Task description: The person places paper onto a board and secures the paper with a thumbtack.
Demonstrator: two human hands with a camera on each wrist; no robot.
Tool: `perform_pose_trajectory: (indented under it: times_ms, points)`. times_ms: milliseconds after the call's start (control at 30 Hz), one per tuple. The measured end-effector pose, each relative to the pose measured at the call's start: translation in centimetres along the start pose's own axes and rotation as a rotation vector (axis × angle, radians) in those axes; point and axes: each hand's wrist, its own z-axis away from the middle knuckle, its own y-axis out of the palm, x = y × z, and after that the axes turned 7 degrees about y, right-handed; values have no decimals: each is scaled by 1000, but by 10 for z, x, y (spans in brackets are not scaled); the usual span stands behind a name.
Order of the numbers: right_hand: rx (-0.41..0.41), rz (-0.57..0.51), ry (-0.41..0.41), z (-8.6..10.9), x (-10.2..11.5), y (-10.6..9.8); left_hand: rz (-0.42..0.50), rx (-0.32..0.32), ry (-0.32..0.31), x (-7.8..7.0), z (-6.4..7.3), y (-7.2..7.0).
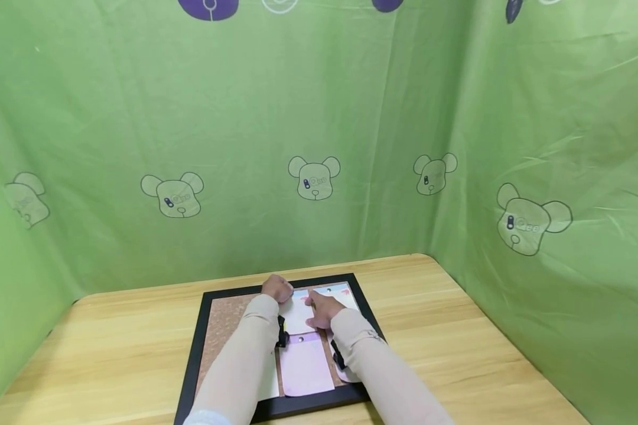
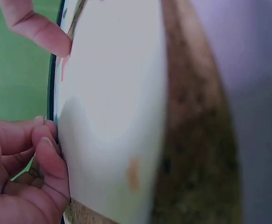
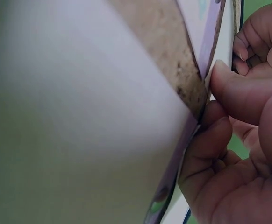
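A white note sheet with a blue top band lies on a black-framed cork board. My left hand is at the sheet's upper left. In the left wrist view the left hand has curled fingers, thumb and fingertips together at the sheet's edge; whatever lies between them is hidden. My right hand touches the sheet's right side, its index finger and thumb spread apart. From the right wrist, the right hand's thumb shows against a paper edge, with the other fingers loosely bent below.
A pinned lilac note is below the white sheet. Another pinned note is at the upper right, and more paper lies partly under the forearms. The board rests on a wooden table, with green curtains behind and at the sides.
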Motion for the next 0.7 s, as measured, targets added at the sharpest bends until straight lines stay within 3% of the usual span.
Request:
perform_pose_trajectory:
  times_ms: [400, 567, 700]
  points:
    - [-26, 21, -18, 1, -1, -1, -13, -74, -100, 0, -11, 10]
    - [-26, 25, -24, 1, -2, -1, -57, -61, -114, 1, -17, 12]
    - [-23, 20, -30, 2, -1, -1, -146, -58, -100, 2, -20, 12]
